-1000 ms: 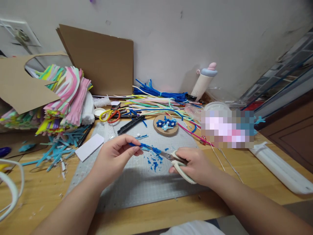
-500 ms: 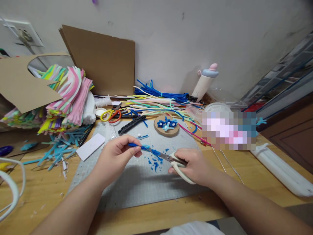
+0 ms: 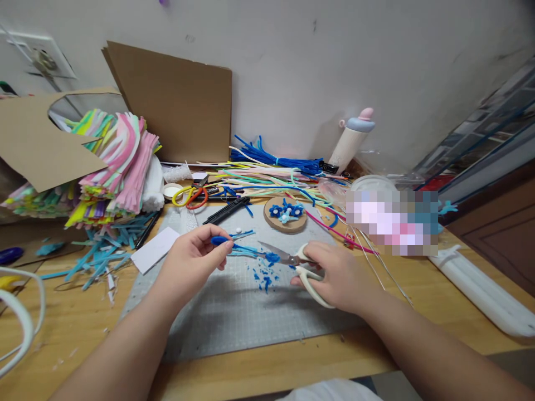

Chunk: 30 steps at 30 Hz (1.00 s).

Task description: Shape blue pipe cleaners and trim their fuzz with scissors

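My left hand (image 3: 194, 259) pinches a blue pipe cleaner (image 3: 218, 240) between thumb and fingers. Its thin, trimmed-looking length reaches right, toward the scissors. My right hand (image 3: 343, 278) grips cream-handled scissors (image 3: 310, 287), their blades parted and pointing left by the pipe cleaner's far end. A tuft of blue fuzz sits at the blades; I cannot tell whether it is still attached. Below lie blue fuzz clippings (image 3: 265, 278) on the grey cutting mat (image 3: 234, 323). Behind, a round cardboard disc (image 3: 286, 225) carries small blue flowers (image 3: 288, 209) with white centres.
Pipe cleaners (image 3: 276, 178) in many colours lie along the wall. Red-and-yellow scissors (image 3: 190, 196) and a black cutter-like tool (image 3: 225, 210) rest behind my left hand. A white card (image 3: 154, 249) lies left, a bottle (image 3: 350, 142) stands at the back, and a white wrapped roll (image 3: 480, 289) is at right.
My left hand has shifted slightly left and up with the pipe cleaner. The scissor blades, closer together around it before, are now spread wider.
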Each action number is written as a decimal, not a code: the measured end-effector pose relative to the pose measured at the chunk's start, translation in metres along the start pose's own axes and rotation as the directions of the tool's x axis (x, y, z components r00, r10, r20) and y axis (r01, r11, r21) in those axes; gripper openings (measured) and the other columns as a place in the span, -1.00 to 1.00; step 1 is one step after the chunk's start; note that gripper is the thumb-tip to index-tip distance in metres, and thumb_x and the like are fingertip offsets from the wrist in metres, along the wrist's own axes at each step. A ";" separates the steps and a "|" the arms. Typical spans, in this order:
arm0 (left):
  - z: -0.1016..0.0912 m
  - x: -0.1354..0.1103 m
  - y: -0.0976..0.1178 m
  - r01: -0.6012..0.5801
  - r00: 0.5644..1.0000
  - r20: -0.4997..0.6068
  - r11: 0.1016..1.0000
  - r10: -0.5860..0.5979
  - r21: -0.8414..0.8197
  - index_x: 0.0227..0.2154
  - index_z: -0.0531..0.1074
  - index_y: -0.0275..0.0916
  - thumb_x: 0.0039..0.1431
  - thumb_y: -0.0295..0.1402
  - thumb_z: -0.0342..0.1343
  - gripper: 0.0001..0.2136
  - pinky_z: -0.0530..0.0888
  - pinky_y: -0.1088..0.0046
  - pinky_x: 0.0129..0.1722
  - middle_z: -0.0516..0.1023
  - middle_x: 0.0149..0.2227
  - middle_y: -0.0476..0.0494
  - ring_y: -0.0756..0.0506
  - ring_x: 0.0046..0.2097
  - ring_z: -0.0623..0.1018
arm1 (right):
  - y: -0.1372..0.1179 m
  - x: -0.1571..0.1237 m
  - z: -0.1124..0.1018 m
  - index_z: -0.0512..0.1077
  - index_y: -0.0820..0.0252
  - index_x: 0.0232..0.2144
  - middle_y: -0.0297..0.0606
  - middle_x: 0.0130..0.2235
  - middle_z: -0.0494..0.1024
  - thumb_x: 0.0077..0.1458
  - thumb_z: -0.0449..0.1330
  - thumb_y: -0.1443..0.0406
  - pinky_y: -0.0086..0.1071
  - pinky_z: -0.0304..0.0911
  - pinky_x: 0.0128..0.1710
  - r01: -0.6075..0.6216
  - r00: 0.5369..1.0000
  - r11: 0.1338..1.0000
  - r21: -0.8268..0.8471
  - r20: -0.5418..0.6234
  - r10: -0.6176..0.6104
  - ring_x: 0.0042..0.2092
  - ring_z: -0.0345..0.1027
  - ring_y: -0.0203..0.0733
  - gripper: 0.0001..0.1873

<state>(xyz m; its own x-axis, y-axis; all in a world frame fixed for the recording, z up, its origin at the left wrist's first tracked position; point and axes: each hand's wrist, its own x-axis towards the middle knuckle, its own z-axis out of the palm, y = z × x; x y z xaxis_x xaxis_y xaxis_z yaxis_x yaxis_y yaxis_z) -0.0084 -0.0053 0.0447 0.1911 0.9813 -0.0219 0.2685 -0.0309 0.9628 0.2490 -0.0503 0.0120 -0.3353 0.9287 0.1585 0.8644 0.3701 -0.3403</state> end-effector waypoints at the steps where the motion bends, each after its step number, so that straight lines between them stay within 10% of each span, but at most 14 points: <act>1: 0.000 0.000 0.000 0.003 1.000 0.002 1.000 -0.003 -0.008 -0.46 0.40 -0.22 -0.05 -0.27 0.18 -0.85 0.30 0.55 -0.54 0.40 -0.64 0.06 0.03 -0.56 0.37 | 0.000 0.000 0.001 0.26 0.17 -0.47 -0.32 -0.42 0.39 -0.01 0.20 0.12 -0.41 -0.02 -0.44 0.014 1.000 1.000 -0.024 -0.001 -0.014 -0.40 0.20 -0.26 -0.73; 30: -0.002 -0.003 -0.007 -0.123 0.992 -0.039 0.992 0.124 0.034 -0.41 0.41 -0.21 0.00 -0.39 0.15 -0.93 0.31 0.58 -0.48 0.44 -0.49 0.03 0.04 -0.45 0.41 | 0.003 -0.001 0.004 0.26 0.17 -0.54 -0.38 -0.50 0.34 -0.03 0.21 0.04 -0.44 -0.10 -0.50 -0.075 0.994 0.995 0.067 0.087 0.069 -0.47 0.13 -0.31 -0.65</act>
<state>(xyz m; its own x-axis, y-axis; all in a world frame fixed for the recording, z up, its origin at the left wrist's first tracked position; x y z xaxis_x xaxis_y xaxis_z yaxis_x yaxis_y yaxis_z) -0.0128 -0.0078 0.0387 0.1860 0.9766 0.1082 0.2746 -0.1574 0.9486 0.2502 -0.0498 0.0074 -0.3061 0.9505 0.0539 0.8602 0.3004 -0.4121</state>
